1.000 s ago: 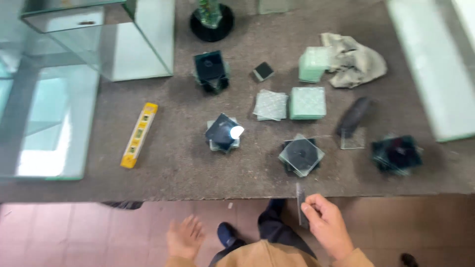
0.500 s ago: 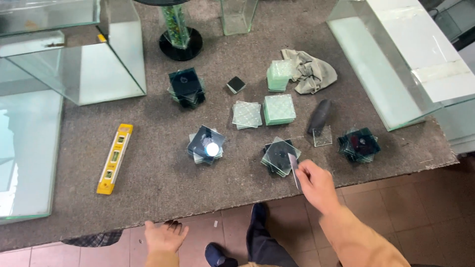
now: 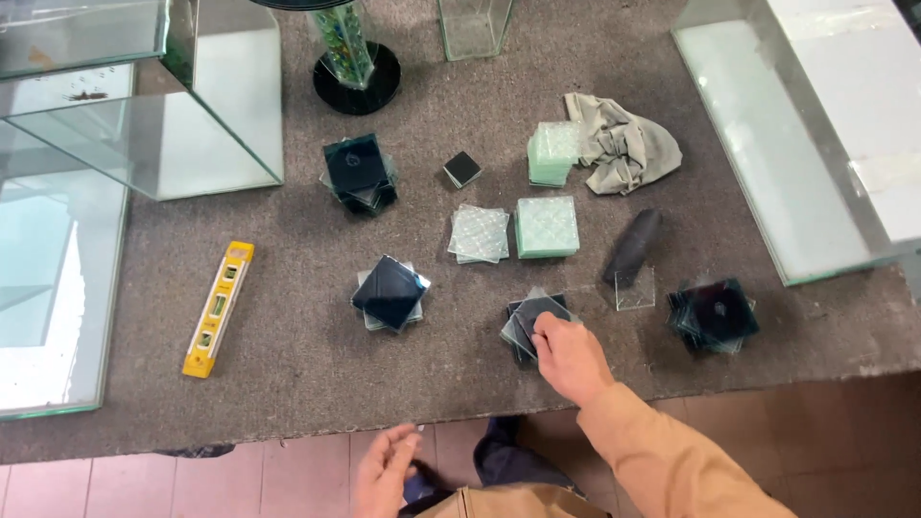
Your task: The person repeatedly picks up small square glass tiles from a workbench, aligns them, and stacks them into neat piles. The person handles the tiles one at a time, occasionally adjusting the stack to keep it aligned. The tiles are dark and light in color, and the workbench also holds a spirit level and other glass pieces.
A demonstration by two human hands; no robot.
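My right hand, in an orange sleeve, reaches over the table's front edge. Its fingers are closed on the top glass square of a small stack of dark glass squares. Held low in front of the table edge, my left hand is empty with its fingers apart. To the left of the right hand lies another stack of dark glass squares. A third dark stack sits to its right.
On the brown felt table lie a yellow spirit level, textured glass squares, pale green glass stacks, a grey cloth and a dark cylinder. Glass tanks stand at the left and right.
My right hand has carried a glass square up from below the table edge and laid it on the stack. The view has shifted closer over the table.
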